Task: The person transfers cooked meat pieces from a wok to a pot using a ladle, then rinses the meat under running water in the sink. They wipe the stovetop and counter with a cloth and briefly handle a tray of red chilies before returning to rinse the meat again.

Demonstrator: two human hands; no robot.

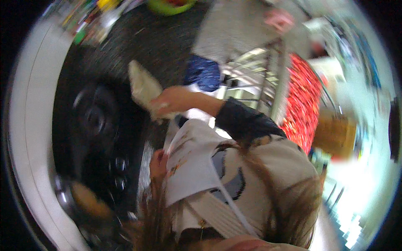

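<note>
A pale, crumpled cloth (143, 83) is gripped in my right hand (171, 102), over the near edge of the dark countertop. The cloth's far end points toward the back of the counter. To the left lies a black stove top (94, 147) with a round burner (95, 119) and knobs (121, 172). My left hand (158, 164) is close to the white apron (191, 163) at the counter's front edge; its fingers are blurred and partly hidden. At the lower left is a shiny, dark-rimmed pan or lid (64, 194) with something orange-brown in or behind it.
Blurred small items (91, 22) and a green bowl-like container (171, 9) stand at the counter's far end. A dark blue item (203, 73), a metal rack (251, 75), a red patterned cloth surface (303, 103) and a brown box (336, 133) are to my right.
</note>
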